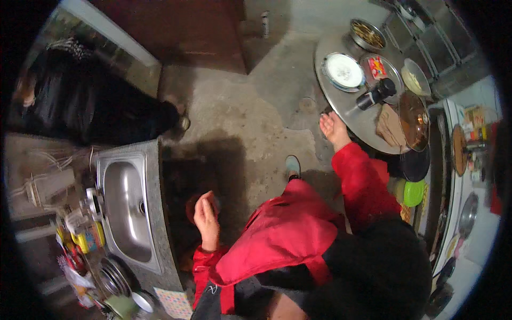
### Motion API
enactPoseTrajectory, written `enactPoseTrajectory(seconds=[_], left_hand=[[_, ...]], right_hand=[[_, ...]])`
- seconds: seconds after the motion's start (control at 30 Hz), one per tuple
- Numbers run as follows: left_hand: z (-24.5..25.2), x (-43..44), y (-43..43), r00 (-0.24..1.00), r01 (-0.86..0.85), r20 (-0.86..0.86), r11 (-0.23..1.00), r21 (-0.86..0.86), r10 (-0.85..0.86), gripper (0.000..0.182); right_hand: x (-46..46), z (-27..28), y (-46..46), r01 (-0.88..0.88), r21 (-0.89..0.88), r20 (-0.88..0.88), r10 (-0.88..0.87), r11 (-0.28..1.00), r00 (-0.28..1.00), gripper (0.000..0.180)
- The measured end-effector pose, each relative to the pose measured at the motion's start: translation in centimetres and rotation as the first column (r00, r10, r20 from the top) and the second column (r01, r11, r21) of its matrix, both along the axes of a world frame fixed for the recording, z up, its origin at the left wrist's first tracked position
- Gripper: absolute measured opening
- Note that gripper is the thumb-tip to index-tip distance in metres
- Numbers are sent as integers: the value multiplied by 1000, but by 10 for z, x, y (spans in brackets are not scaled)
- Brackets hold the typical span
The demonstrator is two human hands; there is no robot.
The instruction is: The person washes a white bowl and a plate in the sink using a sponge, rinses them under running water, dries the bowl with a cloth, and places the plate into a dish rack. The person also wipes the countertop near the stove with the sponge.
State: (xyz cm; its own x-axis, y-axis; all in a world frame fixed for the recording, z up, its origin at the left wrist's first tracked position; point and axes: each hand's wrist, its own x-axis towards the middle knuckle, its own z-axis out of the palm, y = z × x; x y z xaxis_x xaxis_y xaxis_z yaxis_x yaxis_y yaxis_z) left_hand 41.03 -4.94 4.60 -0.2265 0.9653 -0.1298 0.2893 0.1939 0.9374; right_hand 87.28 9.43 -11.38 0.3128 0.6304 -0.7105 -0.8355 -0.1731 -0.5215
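Note:
My left hand (206, 218) hangs in the air right of the sink counter, its fingers held together and slightly bent, with nothing seen in it. Near the rim of the round metal table (326, 98) is my right hand (333, 127), palm partly up, fingers apart and empty. On that table lie stacked white plates (345, 72), a black bottle (376, 95), a red packet (377, 67) on a metal tray, a folded brown cloth or paper (390, 126) and a glass lid (414, 122). A metal bowl (367, 35) of brown food stands at the far edge.
A steel sink (126, 208) is set in a stone counter (162, 200) at left, with metal plates (114, 276) beside it. A person in dark clothing (92, 96) is at upper left. A brown cabinet (192, 32) stands ahead; a green basin (413, 193) is at right.

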Motion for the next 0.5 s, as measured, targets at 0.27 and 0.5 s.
enactPoseTrajectory(seconds=[0.27, 0.5], left_hand=[[18, 122, 140, 964, 266, -32, 963, 43, -265, 24], [21, 139, 219, 932, 345, -93, 937, -57, -349, 24]], right_hand=[[95, -17, 116, 250, -93, -71, -257, 964, 964, 97], [124, -54, 165, 388, -170, -47, -400, 906, 915, 60]])
